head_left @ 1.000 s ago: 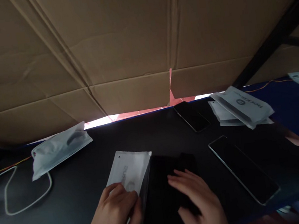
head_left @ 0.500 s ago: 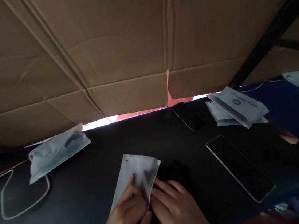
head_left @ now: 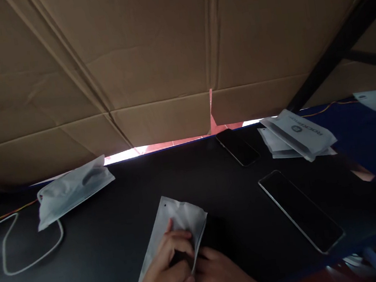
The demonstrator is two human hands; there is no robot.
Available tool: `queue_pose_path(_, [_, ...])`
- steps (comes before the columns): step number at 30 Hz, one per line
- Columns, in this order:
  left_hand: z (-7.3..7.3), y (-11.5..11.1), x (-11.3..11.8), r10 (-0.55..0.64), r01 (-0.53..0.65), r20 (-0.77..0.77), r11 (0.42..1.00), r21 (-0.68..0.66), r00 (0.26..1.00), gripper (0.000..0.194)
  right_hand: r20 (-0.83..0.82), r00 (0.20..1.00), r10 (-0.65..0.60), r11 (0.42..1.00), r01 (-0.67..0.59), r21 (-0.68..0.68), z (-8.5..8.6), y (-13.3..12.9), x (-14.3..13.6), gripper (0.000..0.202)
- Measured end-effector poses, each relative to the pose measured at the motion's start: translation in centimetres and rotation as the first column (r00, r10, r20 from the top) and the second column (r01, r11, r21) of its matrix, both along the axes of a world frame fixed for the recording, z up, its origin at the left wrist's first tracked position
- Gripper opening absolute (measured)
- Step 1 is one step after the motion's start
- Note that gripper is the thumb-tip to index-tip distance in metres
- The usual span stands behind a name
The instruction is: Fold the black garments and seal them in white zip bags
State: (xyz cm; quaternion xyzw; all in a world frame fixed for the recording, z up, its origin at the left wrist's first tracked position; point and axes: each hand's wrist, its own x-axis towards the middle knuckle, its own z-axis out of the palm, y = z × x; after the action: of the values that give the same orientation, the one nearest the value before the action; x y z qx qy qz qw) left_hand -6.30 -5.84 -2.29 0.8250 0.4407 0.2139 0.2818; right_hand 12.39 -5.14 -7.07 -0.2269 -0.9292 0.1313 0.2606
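Observation:
A frosted white pouch (head_left: 183, 212) with a small dark hole near one corner lies slanted at the bottom centre. My left hand (head_left: 168, 266) rests over the pouch, its fingers bent and its thumb pressed on the pouch's right edge. Against that same edge is my right hand (head_left: 219, 273), its fingers curled, some of them hidden behind the pouch and my left hand. Something black and soft shows dimly beside the pouch, too dark to make out.
Two dark phones (head_left: 237, 147) (head_left: 301, 211) lie to the right. Printed pouches (head_left: 303, 132) are stacked at the back right. Another filled pouch (head_left: 75, 190) and a white cable (head_left: 34, 263) are at the left. Cardboard (head_left: 148, 49) stands behind the black table (head_left: 94, 246).
The pouch has shifted slightly right and towards me. My left fingers have bent more across it, and my right fingers have drawn down and curled behind its edge.

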Motion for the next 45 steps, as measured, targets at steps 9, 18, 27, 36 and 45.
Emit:
queue_pose_path(9, [-1.9,0.1,-3.0,0.126,-0.095,-0.141,0.973,0.210,0.982,0.054,-0.032,0.995,-0.098,0.986,0.093,-0.141,0.4,0.3,0.0,0.040])
queue_pose_path(18, [-3.3,0.1,-3.4,0.124,-0.049,-0.281,0.965,0.257,0.952,0.069,0.097,0.982,-0.165,0.982,0.154,0.108,-0.1,-0.3,5.6,0.035])
queue_pose_path(27, [-1.4,0.5,0.0,-0.062,0.105,-0.263,0.983,0.153,0.963,0.087,0.027,0.987,-0.161,0.940,0.162,-0.302,-1.0,-1.7,0.1,0.036])
queue_pose_path(36, [-2.8,0.2,-2.5,0.100,-0.039,-0.285,0.976,0.214,0.953,0.069,-0.105,0.973,-0.206,0.979,0.204,-0.026,-2.3,-2.0,2.1,0.026])
queue_pose_path(45, [-3.0,-0.4,0.1,0.230,-0.134,-0.285,0.937,0.321,0.930,0.067,-0.136,0.793,-0.595,0.801,0.570,-0.183,-5.9,-5.0,2.9,0.037])
